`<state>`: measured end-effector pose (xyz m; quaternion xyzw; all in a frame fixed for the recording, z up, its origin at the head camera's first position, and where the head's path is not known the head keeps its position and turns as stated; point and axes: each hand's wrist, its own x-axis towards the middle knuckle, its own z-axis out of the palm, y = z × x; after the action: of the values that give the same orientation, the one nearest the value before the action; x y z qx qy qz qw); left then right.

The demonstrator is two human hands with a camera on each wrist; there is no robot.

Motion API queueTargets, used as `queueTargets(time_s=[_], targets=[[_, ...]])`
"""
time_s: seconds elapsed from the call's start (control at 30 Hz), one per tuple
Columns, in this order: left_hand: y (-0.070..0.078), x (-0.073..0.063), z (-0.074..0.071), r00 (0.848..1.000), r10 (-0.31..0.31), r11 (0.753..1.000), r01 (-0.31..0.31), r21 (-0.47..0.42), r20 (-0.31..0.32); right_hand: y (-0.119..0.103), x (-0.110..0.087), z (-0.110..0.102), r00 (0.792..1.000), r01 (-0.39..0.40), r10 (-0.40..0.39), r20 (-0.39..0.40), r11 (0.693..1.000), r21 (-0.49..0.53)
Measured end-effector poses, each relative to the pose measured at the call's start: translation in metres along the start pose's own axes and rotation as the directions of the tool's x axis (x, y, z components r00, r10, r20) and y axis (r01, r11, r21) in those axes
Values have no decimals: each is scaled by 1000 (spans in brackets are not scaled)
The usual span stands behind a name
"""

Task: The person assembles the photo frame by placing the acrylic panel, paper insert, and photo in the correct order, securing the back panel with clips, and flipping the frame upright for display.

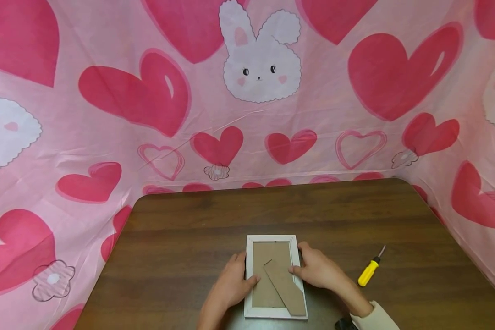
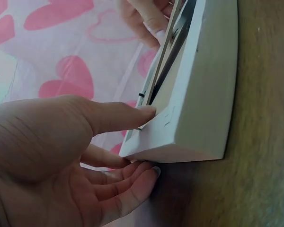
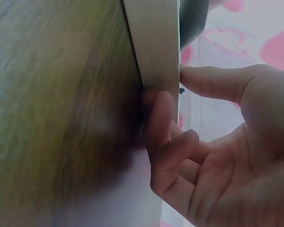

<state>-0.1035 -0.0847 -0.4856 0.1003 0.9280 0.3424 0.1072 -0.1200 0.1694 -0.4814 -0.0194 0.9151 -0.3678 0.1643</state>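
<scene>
A white picture frame lies face down on the table, its brown backing board upward. A brown easel stand slants across the backing, its lower end over the frame's near right corner. My left hand grips the left side, thumb over the back edge; in the left wrist view its other fingers curl at the frame's outer side. On the right side my right hand holds the frame, thumb on the back edge and curled fingers against the outer side, close to the tabletop.
A screwdriver with a yellow and black handle lies to the right of my right hand, tip pointing away. A dark object shows by my right wrist. Pink cloth with hearts and rabbits hangs around the brown wooden table.
</scene>
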Motion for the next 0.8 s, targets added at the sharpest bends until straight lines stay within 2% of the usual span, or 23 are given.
queueTargets(time_s=[0.2, 0.4, 0.67, 0.8], targets=[[2, 3, 4, 999, -4, 1000, 5, 21, -38, 2, 3, -1, 999, 20, -20, -30, 1000, -15], [2, 4, 7, 998, 3, 1000, -3, 12, -65, 5, 4, -6, 1000, 26, -26, -17, 1000, -1], [0, 6, 6, 998, -10, 1000, 8, -28, -66, 16, 1, -34, 998, 37, -37, -45, 999, 2], [-2, 6, 8, 995, 15, 1000, -15, -2, -101, 24, -1, -48, 999, 14, -14, -47, 1000, -3]])
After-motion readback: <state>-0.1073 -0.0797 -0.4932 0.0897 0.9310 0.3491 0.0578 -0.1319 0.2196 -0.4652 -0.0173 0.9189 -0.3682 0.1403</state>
